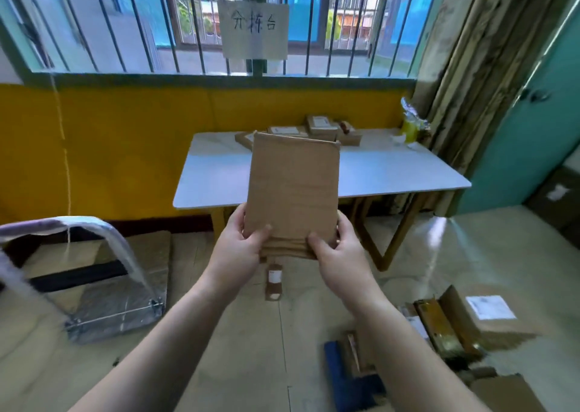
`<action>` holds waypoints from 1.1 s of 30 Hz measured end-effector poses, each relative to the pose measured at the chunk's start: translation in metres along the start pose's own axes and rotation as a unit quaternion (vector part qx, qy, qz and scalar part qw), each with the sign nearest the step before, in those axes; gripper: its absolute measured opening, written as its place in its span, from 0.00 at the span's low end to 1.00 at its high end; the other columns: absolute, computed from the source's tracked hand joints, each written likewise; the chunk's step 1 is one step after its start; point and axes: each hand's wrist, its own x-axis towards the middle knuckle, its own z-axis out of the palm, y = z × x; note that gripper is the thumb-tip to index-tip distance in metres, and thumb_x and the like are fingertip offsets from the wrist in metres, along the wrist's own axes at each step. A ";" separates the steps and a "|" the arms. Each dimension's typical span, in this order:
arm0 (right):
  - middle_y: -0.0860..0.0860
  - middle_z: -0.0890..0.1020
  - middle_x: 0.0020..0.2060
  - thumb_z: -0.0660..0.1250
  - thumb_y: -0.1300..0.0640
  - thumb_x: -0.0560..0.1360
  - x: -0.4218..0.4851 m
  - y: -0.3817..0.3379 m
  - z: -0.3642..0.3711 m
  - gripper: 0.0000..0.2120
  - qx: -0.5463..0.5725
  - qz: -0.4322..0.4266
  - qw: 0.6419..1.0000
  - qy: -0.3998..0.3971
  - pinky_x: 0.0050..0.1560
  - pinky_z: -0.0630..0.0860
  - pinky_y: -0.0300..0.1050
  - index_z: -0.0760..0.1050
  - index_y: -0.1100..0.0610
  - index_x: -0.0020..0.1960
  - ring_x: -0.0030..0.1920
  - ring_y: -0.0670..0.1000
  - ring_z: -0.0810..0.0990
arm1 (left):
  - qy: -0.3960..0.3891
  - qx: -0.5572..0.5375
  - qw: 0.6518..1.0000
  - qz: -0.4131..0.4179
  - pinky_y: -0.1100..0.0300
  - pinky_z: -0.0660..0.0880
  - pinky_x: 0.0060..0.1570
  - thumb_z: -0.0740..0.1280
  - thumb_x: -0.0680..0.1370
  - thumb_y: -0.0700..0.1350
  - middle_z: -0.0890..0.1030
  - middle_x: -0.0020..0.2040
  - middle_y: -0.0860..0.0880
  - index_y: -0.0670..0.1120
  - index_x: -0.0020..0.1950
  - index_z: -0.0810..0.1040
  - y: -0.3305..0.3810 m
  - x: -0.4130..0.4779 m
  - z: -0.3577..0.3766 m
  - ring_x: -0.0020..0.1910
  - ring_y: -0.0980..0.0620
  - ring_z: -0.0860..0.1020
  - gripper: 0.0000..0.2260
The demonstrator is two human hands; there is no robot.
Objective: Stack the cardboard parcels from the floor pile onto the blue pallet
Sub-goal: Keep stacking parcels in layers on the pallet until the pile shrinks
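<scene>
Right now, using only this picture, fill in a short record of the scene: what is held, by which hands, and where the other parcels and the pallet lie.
Held item: flat cardboard parcel, upright, plain face towards the camera
Left hand: grips its lower left corner
Right hand: grips its lower right corner
Table: labelled parcels at its far side
Floor pile: lower right of the view
Blue pallet: partly in view, beside the pile
</scene>
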 end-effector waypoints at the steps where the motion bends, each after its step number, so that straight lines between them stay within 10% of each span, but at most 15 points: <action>1: 0.42 0.77 0.57 0.65 0.55 0.78 -0.008 -0.005 -0.008 0.21 0.003 -0.005 1.000 -0.003 0.59 0.73 0.41 0.65 0.40 0.67 0.57 0.42 0.76 | -0.001 0.000 1.000 0.007 0.62 0.78 0.52 0.65 0.79 0.41 0.81 0.54 0.56 0.56 0.63 0.71 0.006 -0.011 0.006 0.53 0.58 0.80 0.15; 16: 0.44 0.75 0.58 0.65 0.52 0.79 -0.124 -0.082 -0.033 0.23 0.039 -0.077 0.996 -0.004 0.60 0.76 0.47 0.63 0.43 0.71 0.58 0.46 0.75 | 0.016 0.061 0.993 0.098 0.50 0.76 0.60 0.66 0.78 0.42 0.76 0.60 0.50 0.53 0.72 0.63 0.089 -0.136 -0.001 0.59 0.51 0.76 0.24; 33: 0.43 0.76 0.58 0.65 0.52 0.78 -0.249 -0.058 -0.112 0.26 -0.009 -0.037 0.997 0.061 0.60 0.76 0.51 0.61 0.41 0.72 0.59 0.46 0.76 | -0.068 0.005 0.996 0.061 0.55 0.80 0.49 0.67 0.77 0.41 0.80 0.52 0.52 0.61 0.53 0.71 0.067 -0.239 0.042 0.51 0.53 0.81 0.15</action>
